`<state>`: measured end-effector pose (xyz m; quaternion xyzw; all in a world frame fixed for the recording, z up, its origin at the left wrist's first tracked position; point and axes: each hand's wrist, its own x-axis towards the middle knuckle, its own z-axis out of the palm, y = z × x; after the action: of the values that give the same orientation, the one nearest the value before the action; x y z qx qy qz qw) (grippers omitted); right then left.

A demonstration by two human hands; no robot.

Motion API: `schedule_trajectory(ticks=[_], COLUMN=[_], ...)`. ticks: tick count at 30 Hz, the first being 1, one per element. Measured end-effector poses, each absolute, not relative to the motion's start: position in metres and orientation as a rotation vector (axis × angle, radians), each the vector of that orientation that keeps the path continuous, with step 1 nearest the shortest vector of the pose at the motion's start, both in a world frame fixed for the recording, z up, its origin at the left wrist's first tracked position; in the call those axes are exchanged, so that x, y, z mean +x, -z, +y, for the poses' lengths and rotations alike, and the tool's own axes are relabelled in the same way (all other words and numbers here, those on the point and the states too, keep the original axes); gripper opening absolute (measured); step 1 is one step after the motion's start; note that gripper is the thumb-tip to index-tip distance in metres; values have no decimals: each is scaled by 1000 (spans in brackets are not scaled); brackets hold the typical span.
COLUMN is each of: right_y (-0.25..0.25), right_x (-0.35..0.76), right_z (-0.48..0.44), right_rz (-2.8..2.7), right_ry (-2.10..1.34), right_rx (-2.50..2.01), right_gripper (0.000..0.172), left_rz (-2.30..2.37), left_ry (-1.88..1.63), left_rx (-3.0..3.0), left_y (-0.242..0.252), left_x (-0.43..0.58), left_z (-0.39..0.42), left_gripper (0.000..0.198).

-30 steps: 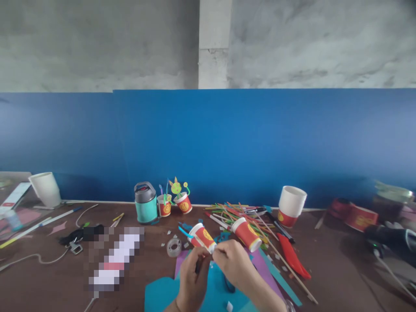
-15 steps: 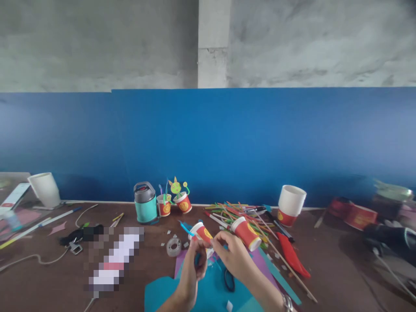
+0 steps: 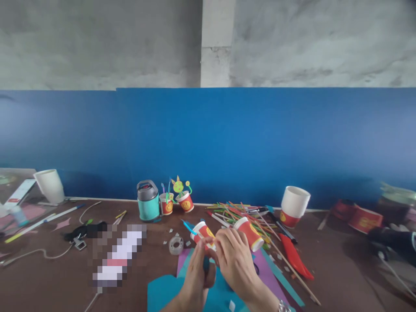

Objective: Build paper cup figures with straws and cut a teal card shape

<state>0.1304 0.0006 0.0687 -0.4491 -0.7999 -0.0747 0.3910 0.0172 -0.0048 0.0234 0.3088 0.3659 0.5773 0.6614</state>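
Observation:
My left hand (image 3: pixel 198 271) and my right hand (image 3: pixel 234 259) meet above the blue paper (image 3: pixel 169 288), fingertips together. Both are closed in a pinch, but whatever lies between the fingers is too small and hidden to name. Just beyond them a red and white paper cup (image 3: pixel 202 229) lies tipped, with blue strips (image 3: pixel 189 227) at its mouth; my fingers cover its lower part. Another paper cup (image 3: pixel 249 234) rests on its side behind my right hand. Dark scissors handles (image 3: pixel 256 268) show partly beside my right wrist. A roll of clear tape (image 3: pixel 176 245) is left of my hands.
Several coloured sticks (image 3: pixel 234 212) are heaped behind the cups. To the right are a red pointed object (image 3: pixel 295 258), a long thin stick (image 3: pixel 294 271) and stacked paper cups (image 3: pixel 294 206). A teal flask (image 3: pixel 148 201) and decorated cups (image 3: pixel 185 202) stand along the blue partition (image 3: pixel 227 143).
My right hand has turned and moved in closer to my left, its back now facing up over the fingertips. The view has shifted slightly, and the scissors are more covered.

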Motion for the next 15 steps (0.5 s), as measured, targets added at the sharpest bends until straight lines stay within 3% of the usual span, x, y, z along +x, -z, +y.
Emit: schedule_trajectory(ticks=[3,9,15], right_y=[-80,-84,-74], right_x=[133,124,121], right_z=[-2,-9,-9], right_rz=[-1963,-2086,-2113], right_ry=[30,-628,-601], right_rx=[-1152,-1189,-1230], right_gripper=[17,17,21], left_rz=[750,714,762], left_ry=[-1320,-1177,-1134], left_rx=[686,579,580], left_y=[-30,-22,-16], left_x=[14,16,17], left_z=[-8,-1,1], left_gripper=[68,90,83])
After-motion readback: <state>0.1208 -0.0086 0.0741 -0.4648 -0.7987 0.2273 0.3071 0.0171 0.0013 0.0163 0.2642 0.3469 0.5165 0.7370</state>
